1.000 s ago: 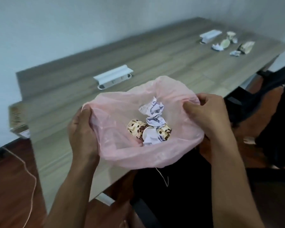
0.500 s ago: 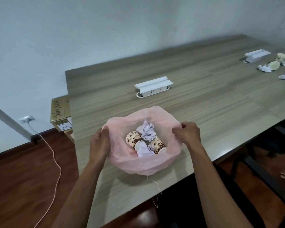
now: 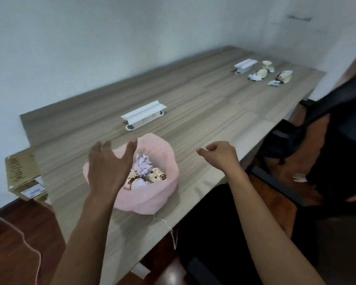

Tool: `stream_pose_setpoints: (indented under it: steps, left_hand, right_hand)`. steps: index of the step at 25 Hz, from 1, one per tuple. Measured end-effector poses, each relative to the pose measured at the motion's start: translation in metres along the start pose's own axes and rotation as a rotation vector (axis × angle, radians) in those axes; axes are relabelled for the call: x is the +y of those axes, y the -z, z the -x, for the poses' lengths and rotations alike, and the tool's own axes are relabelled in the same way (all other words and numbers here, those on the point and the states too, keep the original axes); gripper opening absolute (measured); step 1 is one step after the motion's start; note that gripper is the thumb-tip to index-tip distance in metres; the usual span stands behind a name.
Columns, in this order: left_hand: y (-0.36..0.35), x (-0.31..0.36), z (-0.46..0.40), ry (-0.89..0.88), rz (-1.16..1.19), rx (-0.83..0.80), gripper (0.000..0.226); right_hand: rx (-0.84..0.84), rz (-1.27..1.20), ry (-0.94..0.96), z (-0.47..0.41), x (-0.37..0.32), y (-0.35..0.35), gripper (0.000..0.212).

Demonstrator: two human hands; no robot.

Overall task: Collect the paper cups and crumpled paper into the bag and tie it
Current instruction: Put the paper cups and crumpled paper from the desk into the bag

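A pink plastic bag [image 3: 162, 194] sits open on the wooden table [image 3: 203, 112] near its front edge. Inside lie crumpled paper [image 3: 142, 165] and spotted paper cups [image 3: 157, 175]. My left hand [image 3: 108, 167] hovers over the bag's left side with fingers spread, holding nothing. My right hand [image 3: 219, 154] hangs to the right of the bag with loosely curled fingers, apart from it and empty. At the table's far right lie more paper cups [image 3: 284, 76] and crumpled paper [image 3: 254, 77].
Two white socket boxes [image 3: 144, 115] [image 3: 245, 65] stand on the table. A cardboard box [image 3: 23, 173] sits at the left end. Dark chairs [image 3: 327, 130] stand to the right. A thin cord [image 3: 169, 229] hangs off the front edge.
Both hands have let go of the bag's rim and lifted away. The bag now rests on the table by itself.
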State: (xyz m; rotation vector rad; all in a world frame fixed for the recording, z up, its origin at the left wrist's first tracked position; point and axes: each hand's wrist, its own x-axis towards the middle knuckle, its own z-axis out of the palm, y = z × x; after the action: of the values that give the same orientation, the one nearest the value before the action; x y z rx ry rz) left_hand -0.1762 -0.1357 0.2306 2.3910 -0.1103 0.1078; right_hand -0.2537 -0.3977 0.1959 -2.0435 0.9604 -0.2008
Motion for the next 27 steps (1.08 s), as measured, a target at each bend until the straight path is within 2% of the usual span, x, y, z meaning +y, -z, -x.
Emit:
stream_pose_setpoints:
  steps: [2,5,8,11,13,16,18,20,22,27]
  left_hand:
    - [-0.025,0.039,0.03,-0.129,0.041,-0.083,0.09]
    - [-0.075,0.099,0.114,-0.268,0.151,-0.297,0.085]
    - [-0.125,0.135,0.223,-0.309,0.227,-0.571,0.082]
    - [-0.168,0.157,0.332,-0.376,0.238,-0.885,0.096]
    - [-0.193,0.169,0.397,-0.384,0.188,-1.105,0.113]
    - [-0.225,0.177,0.459,-0.39,0.029,-1.354,0.124]
    - [-0.242,0.176,0.472,-0.405,-0.016,-1.377,0.115]
    - [-0.249,0.173,0.471,-0.401,-0.036,-1.374,0.102]
    - [-0.25,0.171,0.463,-0.4,-0.061,-1.406,0.095]
    - [-0.241,0.168,0.434,-0.381,-0.059,-1.423,0.092]
  right_hand:
    - [0.059,0.05,-0.023,0.013,0.026,0.045,0.052]
    - [0.186,0.147,-0.065,0.044,0.09,0.126,0.043]
    - [0.331,0.328,-0.1,0.083,0.165,0.2,0.042]
    - [0.523,0.49,-0.148,0.111,0.24,0.26,0.054]
    - [0.521,0.442,-0.287,0.126,0.295,0.291,0.069]
    - [0.387,0.161,-0.404,0.14,0.362,0.304,0.092]
    - [0.356,-0.069,-0.407,0.142,0.384,0.296,0.092]
    - [0.415,-0.25,-0.367,0.139,0.393,0.286,0.077]
    - [0.471,-0.33,-0.317,0.135,0.388,0.279,0.065]
    - [0.485,-0.399,-0.296,0.121,0.365,0.26,0.064]
